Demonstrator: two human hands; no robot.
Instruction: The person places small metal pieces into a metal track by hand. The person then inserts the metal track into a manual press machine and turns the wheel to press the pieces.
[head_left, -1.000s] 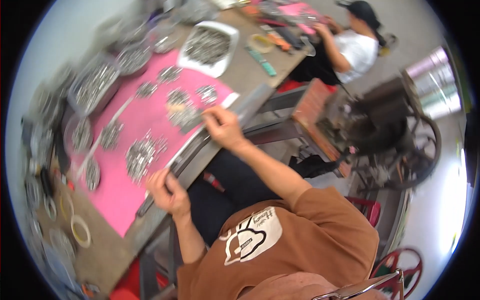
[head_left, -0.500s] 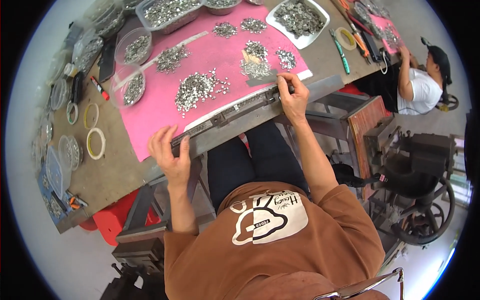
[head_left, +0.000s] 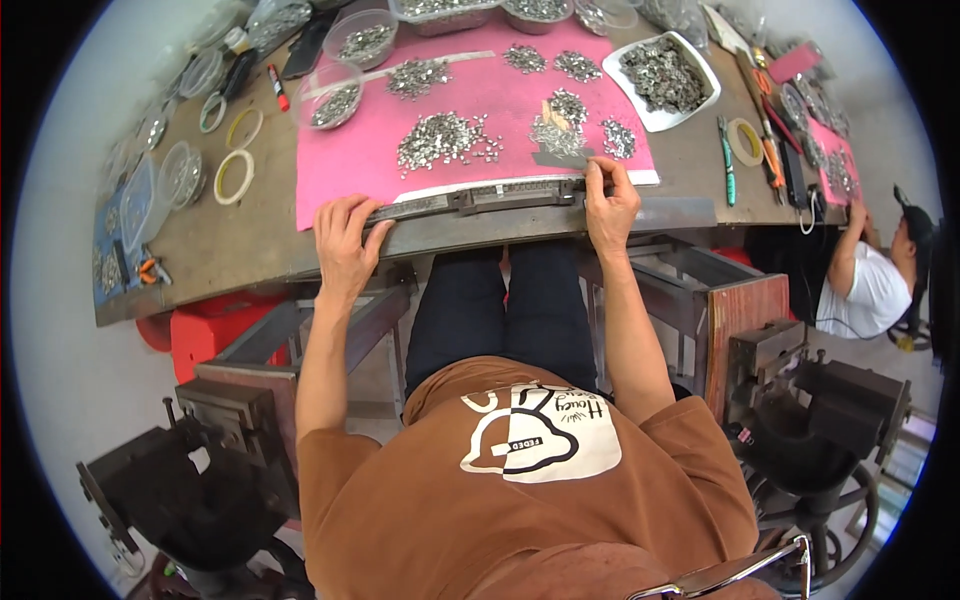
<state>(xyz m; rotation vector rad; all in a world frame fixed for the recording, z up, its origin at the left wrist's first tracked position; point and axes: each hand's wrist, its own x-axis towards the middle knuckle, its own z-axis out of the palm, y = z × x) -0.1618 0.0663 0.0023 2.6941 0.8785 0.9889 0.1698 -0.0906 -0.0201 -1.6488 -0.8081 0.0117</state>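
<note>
One bar (head_left: 465, 203), four rings (head_left: 219, 186), roughly seven piles (head_left: 436, 143)

Black lettering (head_left: 572, 408) on brown T-shirt (head_left: 400, 500)

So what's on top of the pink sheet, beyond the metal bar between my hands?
Mostly loose piles of small silvery metal pieces, plus a clear round tub holding more at the left. The surface of the pink sheet beneath the piles is covered and can't be seen.
</note>
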